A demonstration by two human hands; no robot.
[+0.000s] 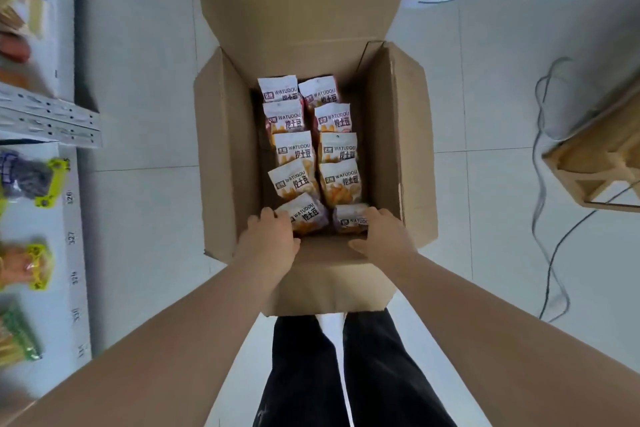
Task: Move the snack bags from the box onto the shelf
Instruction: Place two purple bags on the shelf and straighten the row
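Basically early on, by the look of it: box [225, 149] is full w/ two rows of white-and-orange snack bags [313, 149], abt ten visible, none in either hand clear of the box yet. Whether any of these bags already sit on the shelf can't be told; shelf stock is blurred.

Far left of the left hand: shelf [78, 253], its edge w/ number tags, holding other goods, yellow-green packs [52, 184] & similar, all well apart from the box. Nothing there reads as the same brand.

Left hand [268, 239]: arm straight out & down, palm down, fingers curled over the near-left bag [306, 215]. Touching its near corner; looks like a loose, half-closed hold forming, not a firm lift, but fingertips are hidden under the bag edge so can't tell for sure.

Between the hands: near flap of the box, bent toward the person, legs in dark trousers [346, 374] below.

Right hand [382, 232]: mirror pose, palm down, fingers spread fairly wide, resting on the near-right bag [351, 218], thumb down on the flap. Not closed on it as far as shows.

Right of that hand: box wall, then floor, loose cables [550, 218], a wooden frame [595, 163] far off.

Left to do: prob. everything visible, all bags to the shelf.
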